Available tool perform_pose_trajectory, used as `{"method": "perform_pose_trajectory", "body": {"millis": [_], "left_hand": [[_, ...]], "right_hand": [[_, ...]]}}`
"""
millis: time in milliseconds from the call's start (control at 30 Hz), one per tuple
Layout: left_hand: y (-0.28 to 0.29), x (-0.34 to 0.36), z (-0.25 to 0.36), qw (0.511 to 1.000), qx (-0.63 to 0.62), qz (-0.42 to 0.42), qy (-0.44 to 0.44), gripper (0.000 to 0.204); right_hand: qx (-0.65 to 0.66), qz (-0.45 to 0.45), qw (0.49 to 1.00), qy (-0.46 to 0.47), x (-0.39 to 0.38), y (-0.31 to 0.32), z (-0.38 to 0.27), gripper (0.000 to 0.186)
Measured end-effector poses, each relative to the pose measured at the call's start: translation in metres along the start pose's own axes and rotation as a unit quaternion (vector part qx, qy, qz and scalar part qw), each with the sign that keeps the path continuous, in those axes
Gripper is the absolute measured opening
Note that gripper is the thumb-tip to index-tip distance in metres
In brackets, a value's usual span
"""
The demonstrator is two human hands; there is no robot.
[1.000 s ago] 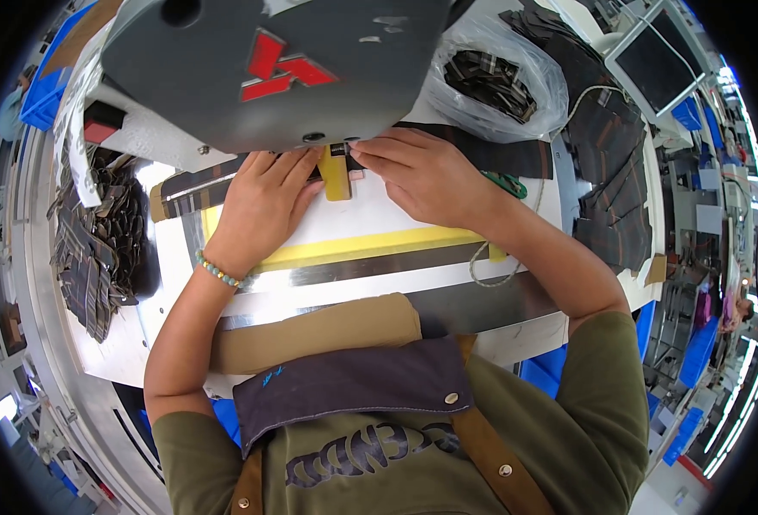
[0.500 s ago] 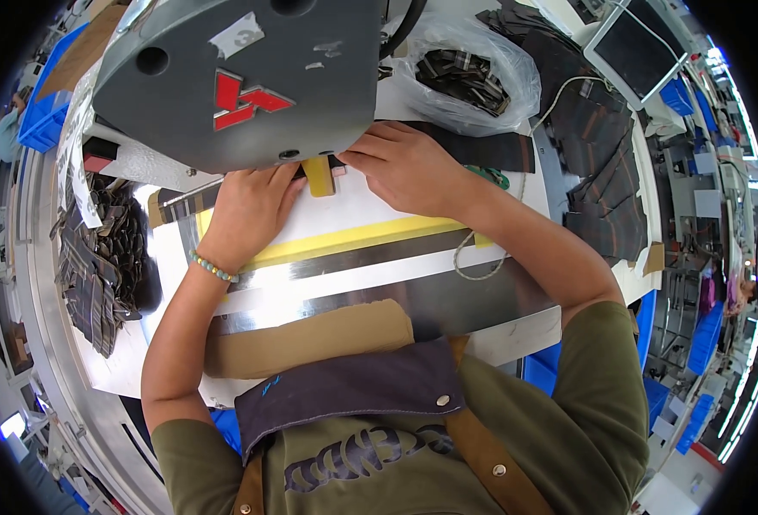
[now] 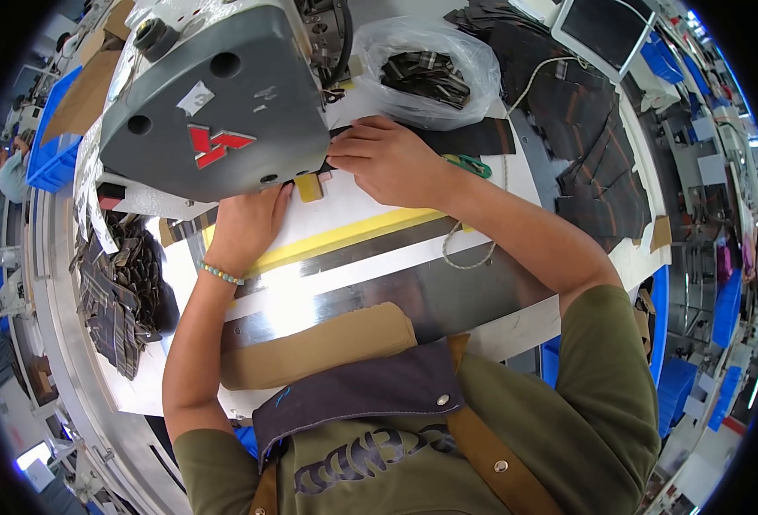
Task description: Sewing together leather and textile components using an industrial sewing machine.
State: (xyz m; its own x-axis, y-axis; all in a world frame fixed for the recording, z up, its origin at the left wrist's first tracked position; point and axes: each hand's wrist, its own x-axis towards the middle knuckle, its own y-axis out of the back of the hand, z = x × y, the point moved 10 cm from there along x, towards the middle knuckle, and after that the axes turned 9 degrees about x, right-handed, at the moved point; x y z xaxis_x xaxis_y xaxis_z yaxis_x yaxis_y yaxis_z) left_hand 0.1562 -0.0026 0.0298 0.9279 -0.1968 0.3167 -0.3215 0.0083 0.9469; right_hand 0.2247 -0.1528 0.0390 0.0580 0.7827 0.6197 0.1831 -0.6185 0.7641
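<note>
Worktable (image 3: 516, 333) stretched before us, with a grey sewing-machine head (image 3: 224, 107) above it. To its right stood a clear plastic bag (image 3: 483, 86) of dark cloth pieces. Nearer us, a dark cloth strip (image 3: 471, 137) ran rightward from behind our right hand (image 3: 396, 169), its fingers bent close together. Our left hand (image 3: 248, 225) had fingertips partly hidden by the head; we couldn't tell whether either hand gripped anything. Beyond our right wrist lay a green looped handle (image 3: 468, 164); between our hands, a yellow block (image 3: 309, 188).

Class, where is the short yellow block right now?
In the head view, left of centre, the yellow block sits between the left hand and the right hand, at the lower edge of the grey machine head.
</note>
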Motion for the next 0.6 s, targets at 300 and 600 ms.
{"method": "perform_pose_trajectory", "body": {"millis": [300,600], "left_hand": [[-0.014,-0.008,-0.01,0.999,-0.004,-0.04,0.036,0.027],[0.012,-0.019,0.01,0.999,-0.045,0.025,-0.005,0.038]], "right_hand": [[0.019,0.0,1.0,0.019,0.004,0.003,-0.009,0.024],[0.025,-0.079,0.996,0.026,-0.001,-0.012,-0.04,0.025]]}}
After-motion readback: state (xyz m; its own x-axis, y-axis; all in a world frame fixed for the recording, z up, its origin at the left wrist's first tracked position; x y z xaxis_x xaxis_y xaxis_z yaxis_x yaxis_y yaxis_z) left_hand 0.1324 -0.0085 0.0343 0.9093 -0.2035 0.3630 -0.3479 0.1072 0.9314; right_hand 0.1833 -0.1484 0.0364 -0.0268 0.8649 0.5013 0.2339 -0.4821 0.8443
